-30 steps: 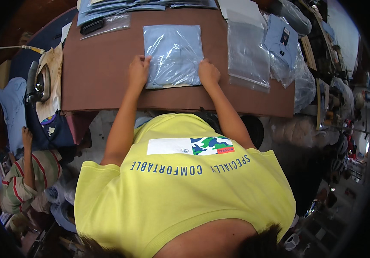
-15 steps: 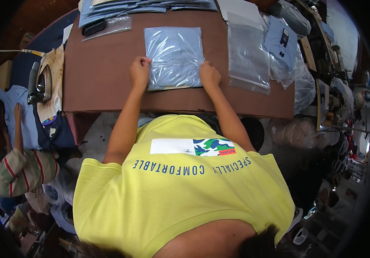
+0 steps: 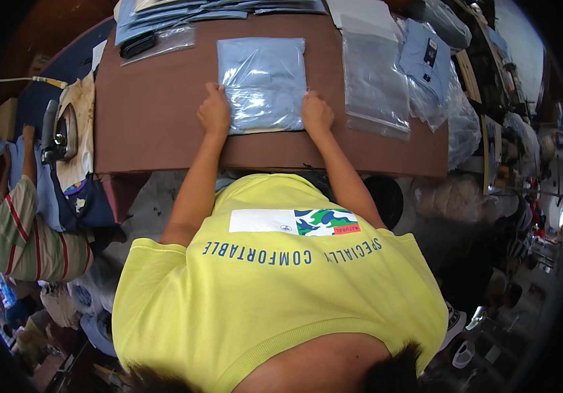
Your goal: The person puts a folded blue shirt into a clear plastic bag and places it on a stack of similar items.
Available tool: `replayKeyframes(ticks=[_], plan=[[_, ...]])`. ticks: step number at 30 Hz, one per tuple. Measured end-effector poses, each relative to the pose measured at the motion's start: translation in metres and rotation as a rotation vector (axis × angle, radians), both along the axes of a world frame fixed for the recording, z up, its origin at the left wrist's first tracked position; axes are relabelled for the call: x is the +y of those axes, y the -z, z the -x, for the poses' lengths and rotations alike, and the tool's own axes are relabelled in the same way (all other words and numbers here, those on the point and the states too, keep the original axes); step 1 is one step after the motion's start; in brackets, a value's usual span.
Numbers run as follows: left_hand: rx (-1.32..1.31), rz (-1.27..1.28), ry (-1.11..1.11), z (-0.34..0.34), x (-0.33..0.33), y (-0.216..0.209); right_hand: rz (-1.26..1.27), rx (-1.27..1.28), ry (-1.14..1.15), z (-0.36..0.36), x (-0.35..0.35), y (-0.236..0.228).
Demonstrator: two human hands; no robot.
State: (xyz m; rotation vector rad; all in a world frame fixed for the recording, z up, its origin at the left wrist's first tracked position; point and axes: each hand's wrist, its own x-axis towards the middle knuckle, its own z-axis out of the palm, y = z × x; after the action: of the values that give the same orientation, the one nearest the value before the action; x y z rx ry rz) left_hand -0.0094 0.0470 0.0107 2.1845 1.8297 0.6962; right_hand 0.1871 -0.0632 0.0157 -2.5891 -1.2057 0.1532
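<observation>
A flat, square blue garment in a glossy clear bag (image 3: 263, 82) lies mid-worktop (image 3: 157, 111), which is smooth, brown and rectangular. Empty clear bags (image 3: 374, 78) lie to its right, and stacked bagged garments (image 3: 183, 10) line the far edge. The left hand (image 3: 214, 112) and right hand (image 3: 317, 112) rest at the bag's near corners, fingers curled on its edges; whether they grip it, I cannot tell.

A bagged garment (image 3: 263, 82) lies on the table (image 3: 157, 124) between the left hand (image 3: 214, 112) and right hand (image 3: 317, 112); empty bags (image 3: 373, 78) lie right, probably stacked garments (image 3: 183, 10) behind.
</observation>
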Motion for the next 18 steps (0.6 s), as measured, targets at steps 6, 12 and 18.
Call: replayKeyframes(ticks=[6, 12, 18], plan=[[0.258, -0.207, 0.046, -0.004, 0.007, 0.012, -0.047, 0.101, 0.034, -0.002, -0.002, -0.004], [0.272, -0.262, 0.054, -0.005, 0.007, 0.013, -0.212, 0.283, 0.022, -0.011, 0.004, -0.029], [0.178, -0.337, 0.038, -0.007, 0.009, 0.016, -0.56, 0.52, -0.05, -0.021, 0.028, -0.009]])
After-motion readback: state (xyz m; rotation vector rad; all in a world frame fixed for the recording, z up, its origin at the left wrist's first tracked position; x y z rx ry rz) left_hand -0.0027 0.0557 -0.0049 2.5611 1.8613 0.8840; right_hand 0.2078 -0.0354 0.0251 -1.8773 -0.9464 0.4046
